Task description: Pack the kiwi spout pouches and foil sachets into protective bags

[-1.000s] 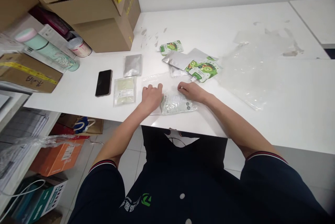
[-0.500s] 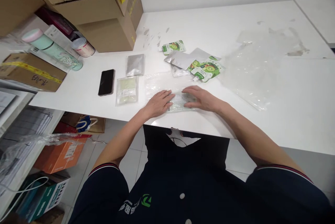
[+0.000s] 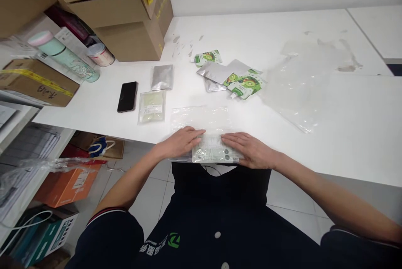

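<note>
A clear plastic bag [image 3: 201, 115] lies at the table's front edge with a printed pouch [image 3: 210, 146] inside its near end. My left hand [image 3: 181, 140] rests on the bag's left side, fingers stretched out. On the right, my right hand [image 3: 251, 149] lies flat over the pouch's right end, fingers extended and close together. Beyond the bag sit a green-and-white spouted pouch [image 3: 246, 86] and several silver pouches [image 3: 213, 72], with another spouted pouch [image 3: 207, 58] behind. To the left are a pouch of pale green contents [image 3: 152, 107] and a flat silver packet [image 3: 162, 77].
A phone [image 3: 127, 96] lies left of the packets. Cardboard boxes [image 3: 125, 38], a mint bottle [image 3: 65, 57] and a can [image 3: 101, 55] stand at the back left. A large clear plastic sheet [image 3: 301, 89] covers part of the table's right side.
Both hands and the clear bag have moved toward my body, to the table's front edge. My right hand has come down flat on the pouch.
</note>
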`<action>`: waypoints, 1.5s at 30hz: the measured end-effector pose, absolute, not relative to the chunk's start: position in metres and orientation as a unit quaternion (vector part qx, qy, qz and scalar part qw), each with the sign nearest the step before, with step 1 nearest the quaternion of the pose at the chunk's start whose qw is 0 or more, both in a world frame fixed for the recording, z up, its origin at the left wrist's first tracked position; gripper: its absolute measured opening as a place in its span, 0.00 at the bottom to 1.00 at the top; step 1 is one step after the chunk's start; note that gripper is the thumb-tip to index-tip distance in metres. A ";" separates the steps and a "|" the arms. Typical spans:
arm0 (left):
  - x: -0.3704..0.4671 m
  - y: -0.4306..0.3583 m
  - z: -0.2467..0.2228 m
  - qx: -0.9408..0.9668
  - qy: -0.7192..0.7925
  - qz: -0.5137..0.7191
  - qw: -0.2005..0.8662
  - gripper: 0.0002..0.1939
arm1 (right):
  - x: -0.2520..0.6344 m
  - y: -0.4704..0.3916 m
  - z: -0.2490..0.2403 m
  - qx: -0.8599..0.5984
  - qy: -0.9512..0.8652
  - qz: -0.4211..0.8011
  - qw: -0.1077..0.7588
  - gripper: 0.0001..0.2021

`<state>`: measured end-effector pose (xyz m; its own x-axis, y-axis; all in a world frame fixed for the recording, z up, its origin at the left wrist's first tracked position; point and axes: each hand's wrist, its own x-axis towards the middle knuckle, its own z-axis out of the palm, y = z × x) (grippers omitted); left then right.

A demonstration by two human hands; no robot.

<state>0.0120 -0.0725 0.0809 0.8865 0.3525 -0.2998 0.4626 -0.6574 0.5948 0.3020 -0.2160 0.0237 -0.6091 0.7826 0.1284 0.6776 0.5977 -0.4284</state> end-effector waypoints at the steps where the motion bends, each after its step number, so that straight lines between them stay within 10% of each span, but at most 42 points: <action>1: 0.013 -0.064 0.083 0.891 0.234 -0.080 0.381 0.31 | 0.304 -0.213 0.023 -0.413 -0.878 0.178 0.162 0.36; 8: 0.012 -0.013 0.077 0.723 0.291 -0.042 0.625 0.28 | 0.301 -0.182 0.034 -0.529 -0.758 0.274 0.267 0.22; 16: 0.000 0.006 0.050 0.391 0.412 0.194 0.800 0.51 | 0.286 -0.121 0.038 -0.728 -0.556 0.269 0.297 0.21; 25: 0.022 -0.003 0.038 0.682 0.540 0.218 0.442 0.42 | 0.264 -0.115 0.040 -0.853 -0.511 0.091 0.053 0.23; 36: 0.052 -0.003 0.060 0.823 0.536 0.165 0.092 0.25 | 0.248 -0.138 0.040 -0.735 -0.677 0.000 0.014 0.25; 45: 0.040 -0.055 0.045 0.599 0.522 0.280 0.539 0.22 | 0.211 -0.163 0.029 -0.761 -0.640 0.031 0.106 0.24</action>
<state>0.0403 -0.0550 0.0447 0.2979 0.9272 -0.2271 0.3233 0.1258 0.9379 0.2109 -0.1627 0.0291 0.1795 0.9798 0.0882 0.9665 -0.1589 -0.2016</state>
